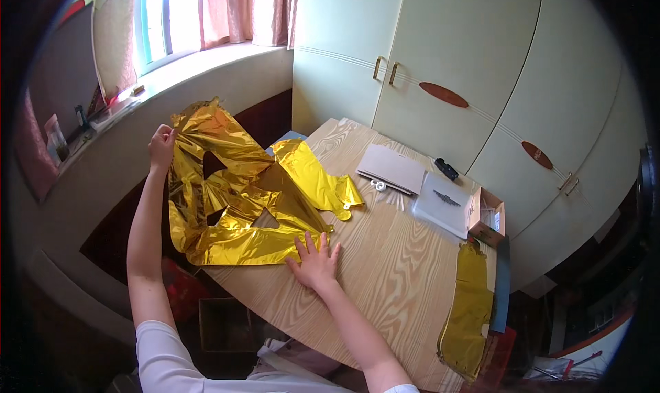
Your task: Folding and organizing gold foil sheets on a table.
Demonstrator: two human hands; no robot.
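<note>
A large, limp gold foil balloon [240, 145] with several angular openings spreads over the table's left end and past its edge. Up at its far left corner, my left hand [161, 147] is closed on the foil and lifts that side off the table. My right hand [316, 264] lies flat with fingers spread, its fingertips on the foil's near right corner and its palm over the wood. Behind the large sheet lies a smaller flat gold foil balloon [313, 176], partly covered by it. Another flat, long gold foil balloon [467, 310] rests along the table's right edge.
On the wood-grain table [385, 283], a grey folder or thin box [392, 167], a pale laptop-like slab [440, 204], a black object [446, 169] and a small open carton [487, 217] stand toward the back right. Cream cupboards [467, 49] and a windowsill [199, 59] border the table.
</note>
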